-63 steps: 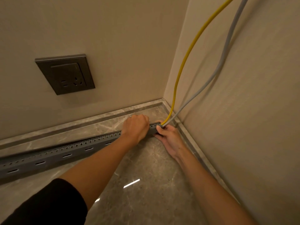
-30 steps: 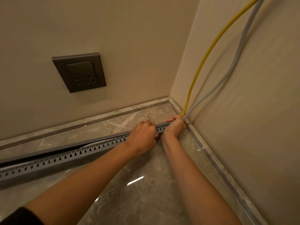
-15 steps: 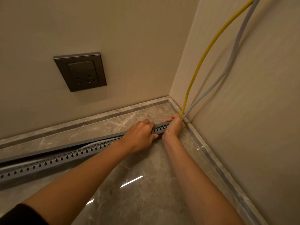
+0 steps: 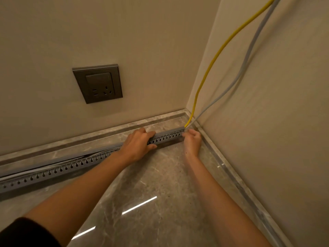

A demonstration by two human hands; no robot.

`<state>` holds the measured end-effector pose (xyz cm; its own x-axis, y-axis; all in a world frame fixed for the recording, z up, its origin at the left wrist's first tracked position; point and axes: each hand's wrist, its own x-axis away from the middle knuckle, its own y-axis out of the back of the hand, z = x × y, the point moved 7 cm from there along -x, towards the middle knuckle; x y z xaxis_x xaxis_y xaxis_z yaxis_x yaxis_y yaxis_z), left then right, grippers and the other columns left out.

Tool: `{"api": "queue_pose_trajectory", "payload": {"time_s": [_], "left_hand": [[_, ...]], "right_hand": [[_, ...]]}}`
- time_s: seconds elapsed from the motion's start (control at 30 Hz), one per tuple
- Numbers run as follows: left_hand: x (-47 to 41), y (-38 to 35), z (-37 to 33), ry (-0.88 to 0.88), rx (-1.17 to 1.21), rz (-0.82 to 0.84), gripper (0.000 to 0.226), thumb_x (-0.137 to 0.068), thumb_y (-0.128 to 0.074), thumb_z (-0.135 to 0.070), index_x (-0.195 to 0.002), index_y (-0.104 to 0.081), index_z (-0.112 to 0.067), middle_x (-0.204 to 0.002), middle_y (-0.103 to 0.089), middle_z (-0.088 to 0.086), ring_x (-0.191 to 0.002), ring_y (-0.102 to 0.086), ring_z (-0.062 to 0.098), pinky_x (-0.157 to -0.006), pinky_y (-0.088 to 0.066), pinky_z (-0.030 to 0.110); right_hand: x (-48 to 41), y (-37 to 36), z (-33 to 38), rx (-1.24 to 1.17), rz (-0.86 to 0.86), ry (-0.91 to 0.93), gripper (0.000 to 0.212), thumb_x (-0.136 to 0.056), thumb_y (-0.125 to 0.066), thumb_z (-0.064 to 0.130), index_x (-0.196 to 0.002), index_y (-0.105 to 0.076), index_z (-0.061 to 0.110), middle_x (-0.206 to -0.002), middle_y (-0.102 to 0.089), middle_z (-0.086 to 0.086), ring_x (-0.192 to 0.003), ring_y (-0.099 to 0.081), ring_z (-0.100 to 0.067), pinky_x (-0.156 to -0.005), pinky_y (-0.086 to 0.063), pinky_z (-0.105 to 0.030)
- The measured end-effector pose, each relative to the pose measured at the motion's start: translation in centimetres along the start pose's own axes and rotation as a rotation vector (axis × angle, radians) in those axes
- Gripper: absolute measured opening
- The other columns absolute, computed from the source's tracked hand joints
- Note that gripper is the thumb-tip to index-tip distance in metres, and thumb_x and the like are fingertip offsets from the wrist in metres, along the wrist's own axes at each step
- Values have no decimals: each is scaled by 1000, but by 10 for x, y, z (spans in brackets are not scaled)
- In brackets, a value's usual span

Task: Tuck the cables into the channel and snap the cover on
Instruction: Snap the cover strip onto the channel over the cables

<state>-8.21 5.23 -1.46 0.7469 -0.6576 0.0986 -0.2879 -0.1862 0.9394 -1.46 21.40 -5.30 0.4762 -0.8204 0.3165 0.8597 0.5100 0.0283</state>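
Risk 1: the cover [image 4: 169, 131] looks seated only at the corner end. Further left it rides above the slotted cable channel [image 4: 165, 138] with a dark gap, where a pale cable seems to bulge. Pressing there before tucking would likely pinch that cable or leave the clip unlatched.

Risk 2: the yellow cable [image 4: 212, 61] and grey cable [image 4: 247, 58] drop steeply from the right-hand wall into the channel's end. Their pull could spring the cover open.

Hands: the left hand [image 4: 137, 145] curls over the channel top and grips it. The right hand [image 4: 193, 141], fingers curled, sits at the channel's end by the cable entry; what it holds cannot be told.

Appearance: long grey plastic, with keyhole slots along the front wall. It lies on the marble floor [image 4: 160, 184] beside the skirting and runs into the corner
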Motion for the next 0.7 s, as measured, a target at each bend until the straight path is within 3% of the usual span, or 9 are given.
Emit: {"api": "queue_pose_trajectory", "payload": {"time_s": [0.07, 0.17, 0.27, 0.33, 0.4, 0.47, 0.53, 0.6, 0.7], "left_hand": [[-2, -1, 2, 9, -19, -36, 47, -91, -53, -33, -133, -44, -15, -121, -51, 13, -111, -49, 28, -92, -42, 36], [-3, -4, 4, 24, -55, -97, 49, -92, -52, -32, -136, -40, -16, -124, -50, 12, -114, -46, 28, -95, -39, 36], [1, -11, 2, 35, -69, -147, 49, -92, -53, -25, -137, -40, -13, -122, -50, 14, -114, -45, 31, -95, -36, 39], [5, -16, -2, -15, -85, -205, 49, -82, -66, -15, -128, -52, -6, -109, -57, 20, -101, -54, 38, -86, -43, 44], [5, -18, -1, -45, -101, -259, 48, -68, -79, -10, -113, -63, -3, -91, -62, 20, -82, -61, 39, -71, -50, 44], [5, -17, -1, -35, -64, -260, 45, -75, -74, -12, -117, -61, -3, -96, -62, 20, -88, -58, 39, -75, -48, 45], [5, -14, 0, -32, -21, -293, 42, -81, -67, -14, -121, -59, -3, -100, -60, 22, -93, -56, 41, -80, -45, 45], [4, -13, 3, -7, 1, -318, 38, -81, -67, -16, -118, -62, -4, -98, -62, 22, -91, -57, 41, -78, -45, 46], [2, -15, 4, 32, 22, -310, 38, -88, -58, -23, -123, -58, -8, -106, -60, 19, -99, -54, 36, -85, -42, 43]], "right_hand": [[0, -5, -6, 18, 72, -37, 29, -87, -55, 0, -115, -50, -2, -98, -62, -15, -74, -56, -19, -54, -44, -15], [5, -18, -9, -25, 215, -103, 24, -91, -54, 5, -112, -43, 6, -79, -58, -6, -59, -57, -13, -44, -48, -10], [3, -19, -9, 91, 209, -60, 30, -89, -58, 4, -114, -42, 2, -86, -61, -12, -58, -57, -14, -43, -48, -13], [3, -13, 1, 348, 116, 110, 32, -85, -61, 4, -111, -42, 3, -93, -61, -12, -67, -58, -19, -50, -43, -21], [10, -15, 16, 640, 95, 391, 36, -84, -61, 3, -115, -44, 5, -99, -57, -10, -92, -58, -23, -68, -38, -22], [24, -31, 27, 898, 228, 711, 38, -84, -61, 6, -121, -49, 9, -119, -52, -8, -115, -47, -22, -91, -37, -26], [30, -48, 28, 1134, 392, 932, 44, -85, -60, 12, -128, -51, 14, -135, -45, -5, -129, -35, -22, -109, -26, -30], [27, -60, 25, 1302, 556, 1017, 47, -89, -57, 18, -134, -48, 15, -141, -44, -4, -134, -32, -21, -115, -11, -33], [17, -68, 19, 1381, 744, 985, 45, -92, -52, 15, -136, -45, 10, -135, -51, -10, -125, -44, -25, -108, -25, -30]]}}
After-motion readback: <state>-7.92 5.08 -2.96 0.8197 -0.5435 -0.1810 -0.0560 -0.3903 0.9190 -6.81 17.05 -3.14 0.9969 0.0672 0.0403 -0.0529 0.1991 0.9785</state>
